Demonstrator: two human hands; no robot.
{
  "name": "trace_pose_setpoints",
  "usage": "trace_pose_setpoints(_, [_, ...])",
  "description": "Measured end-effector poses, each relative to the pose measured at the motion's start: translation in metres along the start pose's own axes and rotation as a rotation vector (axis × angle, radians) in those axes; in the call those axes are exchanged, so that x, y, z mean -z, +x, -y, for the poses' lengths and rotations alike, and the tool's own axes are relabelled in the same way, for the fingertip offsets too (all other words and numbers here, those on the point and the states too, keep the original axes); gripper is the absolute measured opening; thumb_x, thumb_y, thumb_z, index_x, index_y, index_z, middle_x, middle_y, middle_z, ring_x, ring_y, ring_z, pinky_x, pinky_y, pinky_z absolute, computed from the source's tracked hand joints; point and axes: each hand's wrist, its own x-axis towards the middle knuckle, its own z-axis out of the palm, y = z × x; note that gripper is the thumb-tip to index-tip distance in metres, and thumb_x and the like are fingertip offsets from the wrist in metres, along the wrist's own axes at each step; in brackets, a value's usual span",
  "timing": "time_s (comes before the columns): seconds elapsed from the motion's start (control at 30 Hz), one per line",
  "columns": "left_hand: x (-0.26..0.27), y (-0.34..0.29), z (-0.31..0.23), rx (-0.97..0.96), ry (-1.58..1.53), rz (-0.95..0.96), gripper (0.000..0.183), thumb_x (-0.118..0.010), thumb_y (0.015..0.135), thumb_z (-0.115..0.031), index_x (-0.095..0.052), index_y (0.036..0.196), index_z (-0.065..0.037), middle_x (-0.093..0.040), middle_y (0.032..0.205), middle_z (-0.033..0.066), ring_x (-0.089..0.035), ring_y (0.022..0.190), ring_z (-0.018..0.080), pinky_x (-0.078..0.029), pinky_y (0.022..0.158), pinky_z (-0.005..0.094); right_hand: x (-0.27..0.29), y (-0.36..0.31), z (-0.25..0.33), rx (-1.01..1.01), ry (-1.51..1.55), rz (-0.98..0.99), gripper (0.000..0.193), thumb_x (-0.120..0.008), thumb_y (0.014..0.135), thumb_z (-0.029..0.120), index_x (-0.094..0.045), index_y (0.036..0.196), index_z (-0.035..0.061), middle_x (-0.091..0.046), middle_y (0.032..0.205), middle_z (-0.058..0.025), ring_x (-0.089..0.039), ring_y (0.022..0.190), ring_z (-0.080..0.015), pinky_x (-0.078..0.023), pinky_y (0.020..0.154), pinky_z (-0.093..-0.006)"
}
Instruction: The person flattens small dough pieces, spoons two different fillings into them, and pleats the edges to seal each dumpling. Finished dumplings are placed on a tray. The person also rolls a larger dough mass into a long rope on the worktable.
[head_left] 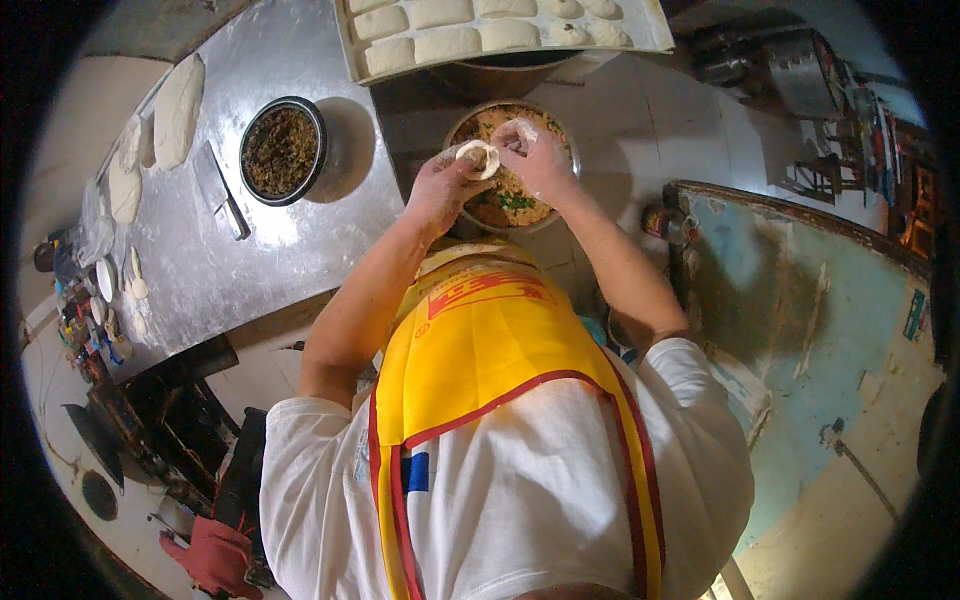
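Observation:
A small round piece of dough (487, 157), pale and cupped, is held in the curled fingers of my left hand (440, 190). Some brownish matter shows in its middle. Close beside it on the right, my right hand (540, 165) has its floury fingers bent together; what they hold, if anything, is hidden. Both hands are over a round metal bowl (574, 150) of orange-brown filling (500, 210) with chopped greens in it. My hands and wrists cover part of the filling.
Left is a metal worktable (240, 280) with a black bowl of dark chopped filling (283, 152), a cleaver (222, 190) and long dough pieces (178, 112). A tray of shaped dough (450, 42) stands beyond the metal bowl. A worn bluish tabletop (760, 330) lies right.

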Motion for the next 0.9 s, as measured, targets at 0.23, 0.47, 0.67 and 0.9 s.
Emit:
trace_pose_setpoints(0.23, [-0.006, -0.006, 0.019, -0.075, -0.16, 0.024, 0.029, -0.05, 0.1, -0.015, -0.055, 0.121, 0.004, -0.061, 0.116, 0.0116, -0.059, 0.106, 0.023, -0.051, 0.097, 0.0361, -0.002, -0.009, 0.007, 0.288, -0.241, -0.029, 0.018, -0.066, 0.087, 0.014, -0.065, 0.1, 0.0018, -0.066, 0.09, -0.0122, -0.064, 0.08, -0.0282, -0.051, 0.074, -0.0362])
trace_pose_setpoints(0.47, [-0.003, -0.006, 0.024, -0.162, 0.037, 0.002, 0.029, -0.049, 0.102, -0.014, -0.054, 0.126, 0.0, -0.06, 0.118, 0.0107, -0.06, 0.109, 0.0224, -0.05, 0.098, 0.037, -0.005, -0.014, 0.009, 0.142, -0.194, -0.096, 0.016, -0.066, 0.087, 0.013, -0.065, 0.099, 0.0029, -0.067, 0.089, -0.0128, -0.066, 0.083, -0.0323, -0.052, 0.076, -0.0379])
trace_pose_setpoints(0.67, [-0.005, -0.01, 0.033, -0.254, 0.095, 0.009, 0.033, -0.049, 0.101, -0.012, -0.049, 0.132, 0.001, -0.056, 0.126, 0.0117, -0.057, 0.115, 0.0242, -0.049, 0.101, 0.0391, -0.007, -0.02, 0.01, -0.032, -0.01, -0.013, 0.013, -0.066, 0.087, 0.013, -0.065, 0.095, 0.0023, -0.068, 0.09, -0.0122, -0.066, 0.084, -0.0302, -0.052, 0.076, -0.0376])
trace_pose_setpoints(0.9, [0.007, -0.008, 0.03, -0.186, 0.124, 0.145, 0.038, -0.053, 0.099, -0.01, -0.047, 0.135, 0.001, -0.057, 0.125, 0.0111, -0.057, 0.114, 0.0208, -0.047, 0.101, 0.0325, -0.004, -0.02, 0.011, 0.245, -0.196, -0.041, 0.014, -0.066, 0.087, 0.014, -0.065, 0.091, 0.0007, -0.067, 0.093, -0.0138, -0.065, 0.086, -0.0291, -0.051, 0.077, -0.0374])
